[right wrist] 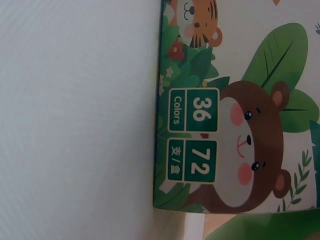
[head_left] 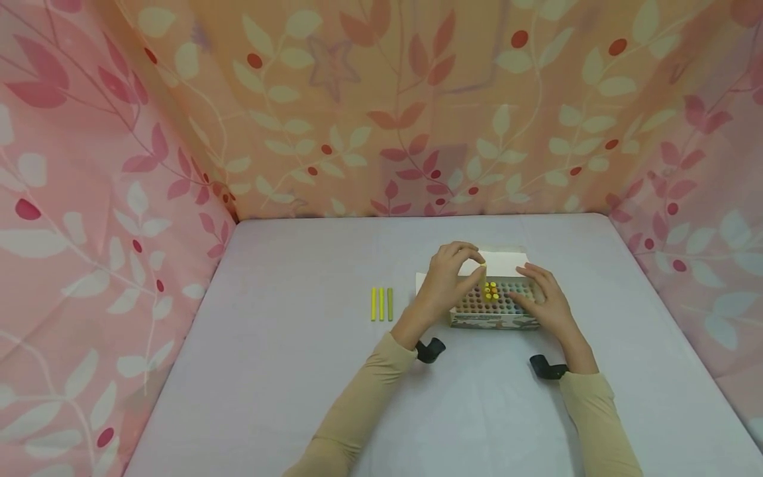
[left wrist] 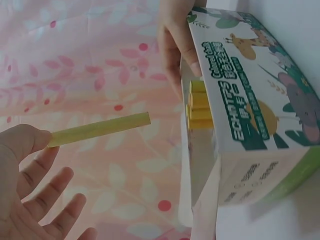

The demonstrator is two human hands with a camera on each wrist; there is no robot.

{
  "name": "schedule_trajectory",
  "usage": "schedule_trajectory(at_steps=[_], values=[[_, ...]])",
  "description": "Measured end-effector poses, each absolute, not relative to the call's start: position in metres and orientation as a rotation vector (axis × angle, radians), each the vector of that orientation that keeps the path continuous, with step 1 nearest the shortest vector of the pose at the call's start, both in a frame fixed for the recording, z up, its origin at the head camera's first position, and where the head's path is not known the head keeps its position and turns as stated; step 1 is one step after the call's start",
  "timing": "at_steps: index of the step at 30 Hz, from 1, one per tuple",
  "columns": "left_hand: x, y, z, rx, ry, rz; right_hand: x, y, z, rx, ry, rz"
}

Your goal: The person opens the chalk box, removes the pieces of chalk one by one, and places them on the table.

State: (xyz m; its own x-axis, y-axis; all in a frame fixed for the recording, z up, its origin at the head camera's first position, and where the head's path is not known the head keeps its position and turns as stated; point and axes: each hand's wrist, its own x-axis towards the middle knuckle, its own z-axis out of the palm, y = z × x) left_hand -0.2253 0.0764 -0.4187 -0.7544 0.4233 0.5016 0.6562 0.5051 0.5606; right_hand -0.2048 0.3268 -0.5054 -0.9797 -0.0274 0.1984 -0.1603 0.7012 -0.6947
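My left hand (head_left: 444, 278) pinches a yellow chalk stick (left wrist: 100, 130) between thumb and forefinger, above the box; its other fingers are spread. Beneath it the open chalk box (head_left: 495, 321) has a tray of many round holes. Several yellow and orange chalks (head_left: 491, 291) stand together in the holes near the tray's middle. At the box's right end, my right hand (head_left: 551, 306) rests with its fingers extended along the rim and its thumb over the tray. The right wrist view shows the box's printed side (right wrist: 240, 125), but not that hand's fingers.
Left of the box, three yellow to olive chalk sticks (head_left: 381, 305) lie side by side on the white table (head_left: 286, 371). A white box flap (head_left: 503, 263) stands folded back behind the tray. Floral curtains (head_left: 381, 106) hang around the table. Black wrist devices (head_left: 548, 368) sit under both wrists.
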Motion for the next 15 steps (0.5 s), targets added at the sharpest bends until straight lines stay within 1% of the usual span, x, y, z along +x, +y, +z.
schedule_trajectory(at_steps=[15], values=[[-0.231,0.045,-0.426,-0.825,-2.399,-1.185,-0.203,0.326,-0.502,0.175,-2.726,1.138]])
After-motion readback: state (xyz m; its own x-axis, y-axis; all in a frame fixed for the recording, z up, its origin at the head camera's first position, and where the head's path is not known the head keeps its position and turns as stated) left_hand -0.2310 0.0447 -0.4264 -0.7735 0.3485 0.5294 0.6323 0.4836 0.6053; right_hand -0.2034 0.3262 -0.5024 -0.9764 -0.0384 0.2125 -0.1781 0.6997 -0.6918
